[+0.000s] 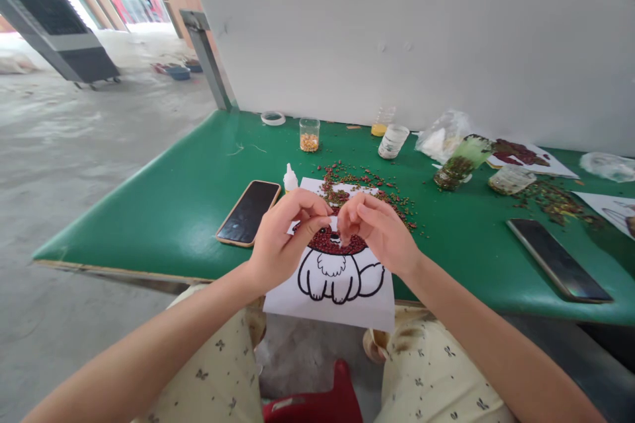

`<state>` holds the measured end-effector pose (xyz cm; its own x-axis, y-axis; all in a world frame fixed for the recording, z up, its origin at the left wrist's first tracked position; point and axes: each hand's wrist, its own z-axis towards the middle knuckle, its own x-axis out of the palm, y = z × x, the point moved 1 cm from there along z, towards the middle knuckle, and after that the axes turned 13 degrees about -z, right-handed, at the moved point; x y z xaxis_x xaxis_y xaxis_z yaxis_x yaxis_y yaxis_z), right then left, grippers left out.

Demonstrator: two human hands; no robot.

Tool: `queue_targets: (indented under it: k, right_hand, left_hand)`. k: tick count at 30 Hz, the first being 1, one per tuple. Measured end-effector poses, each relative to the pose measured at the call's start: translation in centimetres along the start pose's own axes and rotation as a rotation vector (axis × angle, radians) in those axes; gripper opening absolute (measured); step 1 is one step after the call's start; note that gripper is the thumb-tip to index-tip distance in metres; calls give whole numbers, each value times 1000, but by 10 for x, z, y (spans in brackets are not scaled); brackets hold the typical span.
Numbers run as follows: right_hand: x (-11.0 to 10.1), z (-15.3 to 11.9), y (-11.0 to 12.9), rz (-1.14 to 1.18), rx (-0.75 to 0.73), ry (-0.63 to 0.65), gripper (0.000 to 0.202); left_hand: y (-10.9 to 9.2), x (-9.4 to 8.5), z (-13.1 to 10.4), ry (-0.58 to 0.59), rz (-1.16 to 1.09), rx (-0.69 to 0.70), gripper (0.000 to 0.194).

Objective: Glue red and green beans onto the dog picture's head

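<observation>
A white paper [282,301] with a black-outlined dog drawing [330,274] lies over the table's front edge. Dark red beans [327,242] cover much of the dog's head. Above that head, my left hand [288,234] is closed, thumb and index finger pressed together; anything between them is too small to make out. Close to its right, my right hand [384,228] has curled fingers with the tips bunched, and what they hold, if anything, is hidden. Loose red and green beans [397,201] are scattered behind both hands. A white glue bottle [290,176] stands just behind my left hand.
On the green table [163,211] lie a phone [249,211] at left and another phone [558,258] at right. Toward the back are a cup of corn kernels [309,137], a tipped cup [393,142] and a tilted jar of green beans [461,162]. A white partition [421,59] rises behind.
</observation>
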<state>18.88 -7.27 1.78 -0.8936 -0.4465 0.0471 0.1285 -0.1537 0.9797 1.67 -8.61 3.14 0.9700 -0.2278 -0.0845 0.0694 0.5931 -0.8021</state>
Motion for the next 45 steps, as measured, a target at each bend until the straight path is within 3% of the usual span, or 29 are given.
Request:
queue_targets:
  k: [2, 5, 7, 10, 14, 20, 33, 40, 45]
  right_hand:
    - [-23, 8, -12, -214, -36, -141, 23]
    - [-68, 15, -33, -712, -48, -426, 27]
    - [-95, 15, -45, -916, -19, -537, 28]
    - [-120, 9, -55, -1140, -11, -597, 26]
    - [-129, 0, -57, -1312, -39, -608, 24]
    - [-138, -5, -59, -1365, -8, -622, 24]
    - [-157, -5, -61, -1116, 43, -766, 25]
    - [-167, -5, -68, -1008, 96, -865, 21]
    - [-173, -5, -75, -1020, 83, -850, 19]
  left_hand:
    - [4, -1, 2, -14, 21, -31, 5]
    - [12, -3, 5, -38, 16, -70, 6]
    - [19, -4, 7, -43, -1, -96, 6]
    - [27, -6, 11, -11, 41, -145, 7]
    - [36, -11, 17, 35, 136, -168, 6]
    - [37, -15, 17, -20, 118, -103, 5]
    - [39, -16, 21, 157, 342, -156, 6]
    - [43, -22, 20, 131, 396, -225, 12]
    - [45, -23, 20, 159, 342, -208, 17]
